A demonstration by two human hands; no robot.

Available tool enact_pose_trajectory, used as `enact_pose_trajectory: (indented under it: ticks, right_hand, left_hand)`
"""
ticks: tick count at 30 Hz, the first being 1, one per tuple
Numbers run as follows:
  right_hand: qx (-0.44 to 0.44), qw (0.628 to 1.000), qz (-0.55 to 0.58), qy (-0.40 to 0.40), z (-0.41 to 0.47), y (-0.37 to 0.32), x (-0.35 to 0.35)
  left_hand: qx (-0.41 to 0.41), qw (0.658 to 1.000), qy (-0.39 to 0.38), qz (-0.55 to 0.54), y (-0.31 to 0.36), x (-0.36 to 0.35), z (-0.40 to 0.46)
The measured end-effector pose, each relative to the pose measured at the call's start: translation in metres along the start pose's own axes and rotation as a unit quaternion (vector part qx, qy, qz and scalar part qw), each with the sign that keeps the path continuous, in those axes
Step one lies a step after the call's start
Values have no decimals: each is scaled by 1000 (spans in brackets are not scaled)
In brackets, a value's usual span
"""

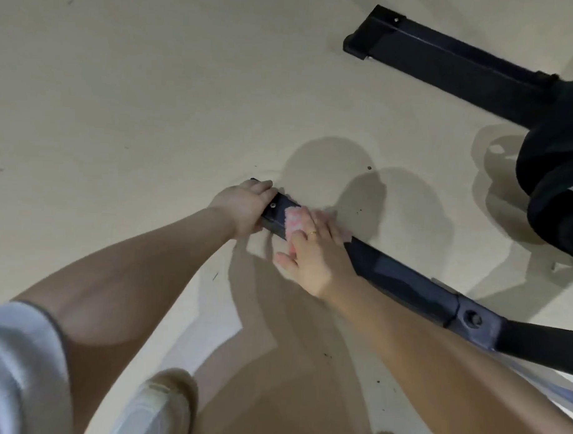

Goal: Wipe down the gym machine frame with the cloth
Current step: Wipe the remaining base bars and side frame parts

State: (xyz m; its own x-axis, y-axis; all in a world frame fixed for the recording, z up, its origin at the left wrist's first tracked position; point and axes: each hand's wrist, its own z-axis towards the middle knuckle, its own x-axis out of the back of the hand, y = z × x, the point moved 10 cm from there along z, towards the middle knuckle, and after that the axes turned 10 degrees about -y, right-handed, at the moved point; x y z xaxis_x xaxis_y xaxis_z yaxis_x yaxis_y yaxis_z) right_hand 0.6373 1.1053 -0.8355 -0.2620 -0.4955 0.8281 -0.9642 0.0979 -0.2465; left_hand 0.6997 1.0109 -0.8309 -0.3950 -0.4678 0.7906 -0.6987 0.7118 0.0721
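head view: left hand (246,206) grips frame (403,279) end (black), right hand (313,253) presses cloth (294,219) flat beside it.

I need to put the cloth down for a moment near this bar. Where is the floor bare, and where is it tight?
Bare floor spreads left of and beyond the near frame bar, and between it and the far frame bar. Crowded: the bar's end, where the left hand grips it and the right hand presses the pink cloth; also the right side by the black machine body.

Two hands (246,205) (312,263), one pink cloth (293,222), two black frame bars (406,282) (446,63)
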Motion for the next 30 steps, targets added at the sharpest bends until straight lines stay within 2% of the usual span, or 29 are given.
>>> enact_pose_trajectory:
  ticks: [2, 3, 7, 10, 12, 14, 15, 19, 21, 24, 26, 28, 30]
  right_hand:
    - [-59, 990, 93, 90, 1, 9, 28]
    - [-89, 985, 110, 104, 2, 15, 33]
    - [-144, 989, -37, -8, 17, 4, -1]
    - [-145, 988, -24, 40, 38, -9, -4]
    - [-112, 991, 3, 68, 51, -13, 1]
    - [-56, 996, 10, 62, 45, -8, 4]
    - [-55, 997, 29, 55, 33, 3, 2]
    - [-226, 971, 74, 33, -21, 52, -22]
    - [-268, 955, 124, 20, -17, 51, -27]
    - [-162, 968, 183, 50, 28, 25, 3]
    - [-108, 964, 233, 70, 55, 12, 22]
    - [-124, 969, 188, 100, 59, 8, 33]
    - [-132, 976, 71, 159, 39, 5, 35]
  left_hand:
    - [-48, 998, 30, 41, -2, 9, 9]
    - [-67, 996, 37, 53, -2, 14, 12]
    - [-121, 991, 35, 35, -1, 17, 14]
    - [-130, 989, 55, -50, -8, 11, 15]
    - [-137, 984, 69, -93, -13, 9, 16]
    - [-140, 978, 84, -130, -17, 9, 17]
    - [-141, 975, 91, -143, -18, 10, 17]
    - [-147, 969, 106, -166, -19, 8, 13]
    - [-145, 967, 115, -176, -20, 8, 11]
    - [-132, 966, 121, -186, -23, 7, 11]
    - [-121, 968, 118, -185, -24, 6, 12]
    - [-109, 971, 110, -185, -24, 5, 14]
    - [-101, 973, 103, -183, -23, 5, 13]
